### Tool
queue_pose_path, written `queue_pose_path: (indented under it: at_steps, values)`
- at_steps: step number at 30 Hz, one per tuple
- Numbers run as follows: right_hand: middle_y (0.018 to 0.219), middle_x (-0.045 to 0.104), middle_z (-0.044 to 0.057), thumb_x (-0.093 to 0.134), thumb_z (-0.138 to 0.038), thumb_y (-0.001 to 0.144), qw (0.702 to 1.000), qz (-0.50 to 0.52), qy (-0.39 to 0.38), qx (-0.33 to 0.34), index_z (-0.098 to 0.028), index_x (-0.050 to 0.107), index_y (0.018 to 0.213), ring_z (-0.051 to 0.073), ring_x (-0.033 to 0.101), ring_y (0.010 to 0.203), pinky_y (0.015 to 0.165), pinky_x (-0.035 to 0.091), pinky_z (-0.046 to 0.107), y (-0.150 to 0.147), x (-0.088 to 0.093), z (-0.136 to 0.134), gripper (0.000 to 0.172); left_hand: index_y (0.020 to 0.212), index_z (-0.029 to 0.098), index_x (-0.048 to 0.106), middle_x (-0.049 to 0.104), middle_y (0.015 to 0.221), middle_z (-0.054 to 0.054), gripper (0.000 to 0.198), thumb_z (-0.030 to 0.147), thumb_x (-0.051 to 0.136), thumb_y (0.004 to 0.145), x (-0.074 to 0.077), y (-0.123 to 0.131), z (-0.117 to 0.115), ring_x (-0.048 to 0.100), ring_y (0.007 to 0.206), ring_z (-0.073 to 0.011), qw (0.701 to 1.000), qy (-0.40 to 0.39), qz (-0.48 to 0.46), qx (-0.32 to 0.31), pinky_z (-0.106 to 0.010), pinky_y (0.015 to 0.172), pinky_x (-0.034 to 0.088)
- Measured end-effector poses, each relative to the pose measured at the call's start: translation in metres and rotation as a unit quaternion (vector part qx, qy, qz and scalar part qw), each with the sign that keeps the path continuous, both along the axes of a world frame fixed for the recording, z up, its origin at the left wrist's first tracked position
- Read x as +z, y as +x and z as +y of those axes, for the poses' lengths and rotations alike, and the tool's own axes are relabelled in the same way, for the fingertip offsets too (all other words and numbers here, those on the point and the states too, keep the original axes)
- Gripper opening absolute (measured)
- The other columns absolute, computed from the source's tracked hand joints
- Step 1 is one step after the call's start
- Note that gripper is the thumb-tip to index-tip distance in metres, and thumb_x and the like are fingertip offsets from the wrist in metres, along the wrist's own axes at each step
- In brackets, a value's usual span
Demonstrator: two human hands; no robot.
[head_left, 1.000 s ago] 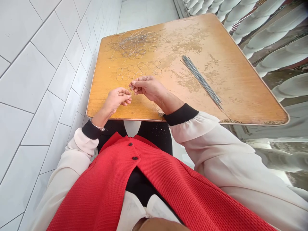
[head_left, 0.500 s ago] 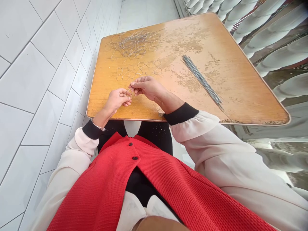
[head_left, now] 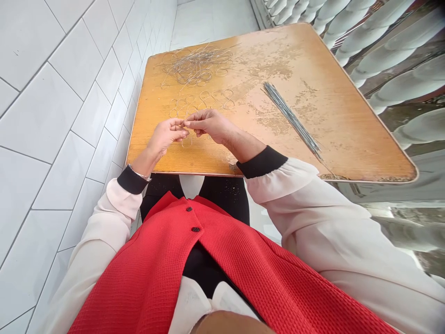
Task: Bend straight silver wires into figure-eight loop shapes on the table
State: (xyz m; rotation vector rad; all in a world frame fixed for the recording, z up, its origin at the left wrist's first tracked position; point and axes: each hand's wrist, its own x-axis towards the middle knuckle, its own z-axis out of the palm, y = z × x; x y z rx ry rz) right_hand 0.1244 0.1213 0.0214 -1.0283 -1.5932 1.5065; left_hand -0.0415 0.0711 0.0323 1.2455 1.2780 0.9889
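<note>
Closest in, a red waffle-knit vest (head_left: pixel 146 264) with two black buttons (head_left: pixel 195 229), cream sleeves (head_left: pixel 333 222) with black cuffs (head_left: pixel 262 162) reaching out on both sides. Then the action, just past the table edge: left hand (head_left: pixel 167 134) curled closed, right hand (head_left: pixel 208 125) pinching between thumb and forefinger, fingertips of both meeting on a thin silver wire (head_left: pixel 186 140). Wire bent into a small open loop, dangling just under the fingertips above the wood, its finer bends too thin to follow. Compared with half a second back, both hands higher up the table and closer together, wire hanging lower beneath them instead of standing up between the fingers. Next out, on a scuffed, orange-varnished wooden table (head_left: pixel 347 139), a row of figure-eight wire loops (head_left: pixel 201 99) lying flat, just beyond the fingertips. Behind those, a tangled heap of wire loops (head_left: pixel 196 65) near the far left corner. Off to the right, a tight bundle of straight wires (head_left: pixel 292 118) lying diagonally, well apart from the hands. Beyond the table, white tiles (head_left: pixel 45 106) on the left, pale balusters (head_left: pixel 392 60) on the right.
</note>
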Motion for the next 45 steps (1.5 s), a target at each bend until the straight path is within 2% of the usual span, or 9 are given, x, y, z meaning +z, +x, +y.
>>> queue_pose_path:
  at_steps: [5, 9, 12, 21, 25, 29, 34, 39, 45]
  values:
    - [0.058, 0.059, -0.005, 0.086, -0.02, 0.081, 0.999, 0.034, 0.004, -0.019, -0.019, 0.069, 0.073, 0.006, 0.047, 0.048, 0.049, 0.043, 0.019, 0.001, -0.002, -0.003, 0.019, 0.105, 0.015, 0.067, 0.068, 0.074, 0.002, 0.029, 0.001, 0.065, 0.08, -0.005, 0.007, 0.001, 0.063, 0.073, -0.008, 1.0, 0.005, -0.027, 0.006, -0.025, 0.079, 0.05]
    - [0.053, 0.057, -0.004, 0.08, -0.012, 0.085, 0.998, 0.045, -0.027, -0.028, -0.018, 0.063, 0.063, 0.006, 0.051, 0.048, 0.05, 0.046, 0.019, 0.0, -0.005, -0.002, 0.029, 0.097, 0.015, 0.066, 0.067, 0.072, 0.003, 0.019, 0.003, 0.064, 0.083, -0.006, 0.008, 0.001, 0.058, 0.064, -0.0048, 0.999, -0.007, -0.048, -0.003, -0.022, 0.072, 0.048]
    - [0.053, 0.058, -0.003, 0.079, -0.008, 0.085, 0.998, 0.039, -0.04, -0.032, -0.017, 0.063, 0.062, 0.007, 0.052, 0.047, 0.052, 0.048, 0.02, -0.002, -0.003, -0.003, 0.029, 0.09, 0.015, 0.064, 0.066, 0.072, 0.004, 0.013, 0.003, 0.066, 0.083, -0.006, 0.007, 0.002, 0.057, 0.064, -0.0043, 0.999, -0.002, -0.048, 0.001, -0.021, 0.07, 0.047]
    - [0.058, 0.061, -0.003, 0.084, -0.01, 0.08, 0.998, 0.025, -0.027, -0.05, -0.018, 0.064, 0.063, 0.008, 0.055, 0.053, 0.062, 0.052, 0.023, -0.002, 0.007, -0.005, 0.028, 0.073, 0.014, 0.067, 0.062, 0.066, 0.003, 0.015, 0.003, 0.064, 0.084, -0.001, 0.006, 0.008, 0.05, 0.059, -0.0049, 0.999, -0.025, -0.004, -0.034, -0.022, 0.066, 0.045]
    - [0.065, 0.065, -0.003, 0.085, -0.011, 0.078, 0.995, 0.06, -0.026, -0.078, -0.018, 0.067, 0.07, 0.006, 0.056, 0.055, 0.059, 0.05, 0.02, 0.002, 0.0, -0.003, 0.02, 0.069, 0.014, 0.064, 0.06, 0.066, 0.003, 0.018, 0.005, 0.067, 0.084, 0.001, 0.006, 0.012, 0.05, 0.06, -0.0053, 1.0, -0.026, 0.015, -0.006, -0.022, 0.064, 0.045]
    - [0.074, 0.071, 0.0, 0.081, -0.02, 0.085, 0.992, 0.07, -0.027, -0.104, -0.017, 0.072, 0.079, 0.006, 0.061, 0.061, 0.058, 0.049, 0.018, 0.006, -0.007, -0.008, 0.012, 0.064, 0.015, 0.058, 0.054, 0.063, 0.004, 0.027, 0.007, 0.066, 0.089, 0.003, 0.005, 0.016, 0.048, 0.06, -0.0057, 0.999, -0.012, 0.023, 0.028, -0.024, 0.067, 0.045]
    - [0.07, 0.073, 0.003, 0.084, -0.025, 0.085, 0.994, 0.027, -0.067, -0.085, -0.015, 0.075, 0.077, 0.008, 0.063, 0.06, 0.057, 0.05, 0.017, 0.005, -0.014, -0.015, 0.016, 0.067, 0.015, 0.056, 0.059, 0.067, 0.003, 0.029, 0.01, 0.063, 0.094, 0.004, 0.009, 0.021, 0.054, 0.064, -0.0046, 0.998, -0.009, -0.004, 0.067, -0.02, 0.067, 0.044]
    - [0.067, 0.073, 0.002, 0.08, -0.015, 0.086, 0.989, 0.08, -0.091, -0.087, -0.015, 0.074, 0.074, 0.007, 0.063, 0.055, 0.058, 0.054, 0.017, 0.001, -0.015, -0.017, 0.014, 0.068, 0.015, 0.056, 0.062, 0.065, 0.003, 0.03, 0.008, 0.06, 0.096, 0.001, 0.014, 0.026, 0.053, 0.057, -0.0031, 0.996, -0.025, -0.052, 0.073, -0.02, 0.068, 0.045]
    - [0.064, 0.071, 0.001, 0.078, -0.01, 0.087, 0.98, 0.117, -0.133, -0.091, -0.015, 0.069, 0.068, 0.006, 0.064, 0.054, 0.057, 0.056, 0.015, 0.0, -0.017, -0.02, 0.021, 0.066, 0.013, 0.057, 0.059, 0.061, 0.004, 0.031, 0.003, 0.059, 0.095, -0.003, 0.014, 0.031, 0.053, 0.055, -0.0028, 0.991, -0.059, -0.109, 0.058, -0.02, 0.066, 0.044]
